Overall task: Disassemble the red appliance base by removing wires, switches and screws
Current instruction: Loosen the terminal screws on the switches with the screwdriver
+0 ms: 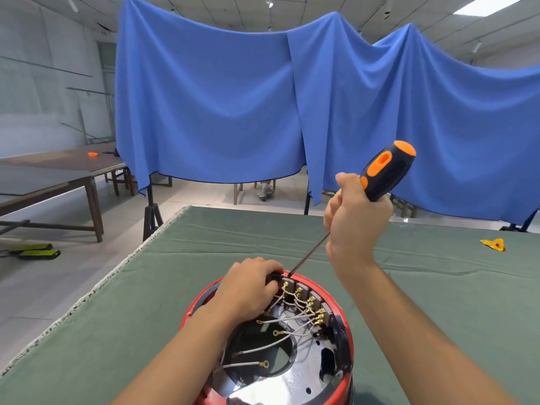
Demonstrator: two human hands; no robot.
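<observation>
A round red plastic appliance base, opened upward, is seen at the 6 o'clock edge of a table covered in green cloth. Inside it, a shiny metal plate and thin white wires with brass ring terminals are exposed; several are still attached to a row of brass switch contacts along the rim at 1 o'clock.

The left hand is curled over the far rim at 12 o'clock, pinching a small black part. The right hand is clenched around a black-and-orange-handled screwdriver, whose slim shaft slants down so that the tip meets the rim just beside the left fingertips.

A slip is judged the main risk: with the tip so close, a sudden release under force could drive it into the left fingers. The plastic rim could be cracked by prying, and nearby wires could be nicked or torn.

A small yellow object lies on the cloth at 3 o'clock.
</observation>
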